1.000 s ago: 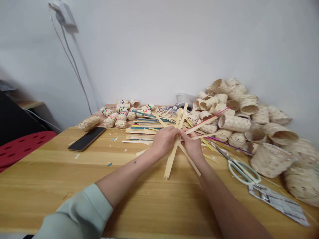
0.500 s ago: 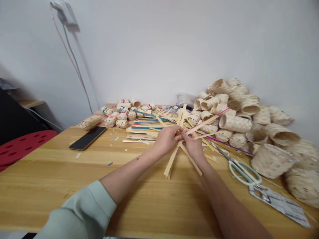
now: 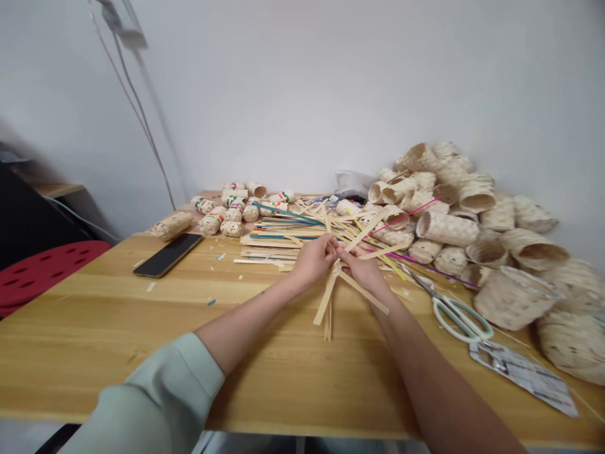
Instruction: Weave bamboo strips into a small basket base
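My left hand (image 3: 312, 260) and my right hand (image 3: 362, 270) meet over the table, pinching a crossed bundle of flat pale bamboo strips (image 3: 336, 268) between their fingers. The strips fan out from that crossing, with some ends pointing toward me and others away. The crossing itself is partly hidden by my fingertips. Just beyond my hands lies a loose stack of bamboo strips (image 3: 278, 243), some dyed blue or green. My left forearm ends in a pale green sleeve (image 3: 161, 394).
A heap of woven bamboo baskets and tubes (image 3: 447, 228) rises on the right. Small woven rolls with coloured bands (image 3: 210, 222) stand at the back left. White-handled scissors (image 3: 460, 318), a printed packet (image 3: 522, 378) and a black phone (image 3: 167, 255) lie on the wooden table (image 3: 118, 315).
The strips that stood up beyond my hands now lie lower and flatter. My hands have drawn slightly closer around the crossing, and the whole view has shifted a little as my head moved.
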A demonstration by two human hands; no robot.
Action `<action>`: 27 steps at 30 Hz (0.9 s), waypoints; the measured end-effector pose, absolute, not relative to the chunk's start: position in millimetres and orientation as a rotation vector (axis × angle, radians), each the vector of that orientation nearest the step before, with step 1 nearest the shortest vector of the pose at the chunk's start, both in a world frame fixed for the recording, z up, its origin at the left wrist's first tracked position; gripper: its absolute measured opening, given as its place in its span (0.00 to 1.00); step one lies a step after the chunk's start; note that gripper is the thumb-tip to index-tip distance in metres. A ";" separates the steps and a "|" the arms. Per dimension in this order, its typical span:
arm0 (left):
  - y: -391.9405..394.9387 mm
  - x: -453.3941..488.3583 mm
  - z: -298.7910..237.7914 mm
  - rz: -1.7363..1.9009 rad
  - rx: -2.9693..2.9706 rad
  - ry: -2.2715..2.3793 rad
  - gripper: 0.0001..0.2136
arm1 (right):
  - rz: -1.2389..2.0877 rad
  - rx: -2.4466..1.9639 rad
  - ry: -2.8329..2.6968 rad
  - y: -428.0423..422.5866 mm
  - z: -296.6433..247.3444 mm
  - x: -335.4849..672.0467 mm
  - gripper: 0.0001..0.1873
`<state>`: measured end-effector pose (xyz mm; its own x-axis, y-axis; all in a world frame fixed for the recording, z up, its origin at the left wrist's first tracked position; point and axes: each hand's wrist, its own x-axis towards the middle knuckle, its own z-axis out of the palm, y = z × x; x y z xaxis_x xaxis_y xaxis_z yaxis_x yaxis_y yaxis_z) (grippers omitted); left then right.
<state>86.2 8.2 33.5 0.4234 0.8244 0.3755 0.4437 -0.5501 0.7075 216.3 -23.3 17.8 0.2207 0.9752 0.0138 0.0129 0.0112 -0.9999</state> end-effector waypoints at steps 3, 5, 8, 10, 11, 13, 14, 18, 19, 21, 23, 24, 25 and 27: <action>8.6 80.8 15.0 0.944 2.033 1.070 0.10 | 1.144 -1.339 -1.090 -19.7 7.0 216.8 0.10; 8.9 76.6 4.5 0.901 1.907 1.037 0.11 | 1.228 -1.346 -1.109 -17.4 1.5 216.6 0.10; 10.5 70.8 -4.2 0.831 1.723 0.973 0.13 | 1.330 -1.350 -1.140 -13.6 -3.0 217.5 0.12; 12.3 68.0 -6.4 0.800 1.656 0.946 0.16 | 1.370 -1.360 -1.156 -10.7 -5.0 219.4 0.15; 13.2 67.1 -6.9 0.795 1.640 0.939 0.17 | 1.380 -1.366 -1.161 -9.3 -6.0 220.6 0.15; 14.5 66.1 -7.4 0.800 1.629 0.932 0.19 | 1.384 -1.369 -1.172 -7.4 -7.9 222.6 0.16; 14.7 66.1 -7.6 0.805 1.629 0.931 0.20 | 1.381 -1.368 -1.178 -6.9 -8.6 223.1 0.17; 14.1 66.2 -7.8 0.823 1.673 0.945 0.22 | 1.357 -1.353 -1.211 -8.0 -9.4 222.3 0.19; 13.9 66.1 -7.8 0.831 1.689 0.955 0.22 | 1.355 -1.349 -1.223 -8.7 -9.3 221.7 0.19; 13.7 65.5 -7.8 0.845 1.722 0.968 0.21 | 1.333 -1.343 -1.260 -9.8 -9.4 220.7 0.18; 13.8 65.2 -8.3 0.841 1.751 0.971 0.20 | 1.263 -1.363 -1.299 -10.5 -10.3 220.4 0.18; 14.0 65.3 -8.8 0.835 1.762 0.974 0.19 | 1.221 -1.379 -1.311 -10.7 -10.8 220.2 0.18; 14.4 65.8 -9.7 0.828 1.772 0.980 0.17 | 1.182 -1.396 -1.322 -10.9 -11.0 220.1 0.18; 15.4 67.6 -11.9 0.830 1.785 1.013 0.14 | 1.136 -1.434 -1.339 -11.5 -10.2 219.2 0.18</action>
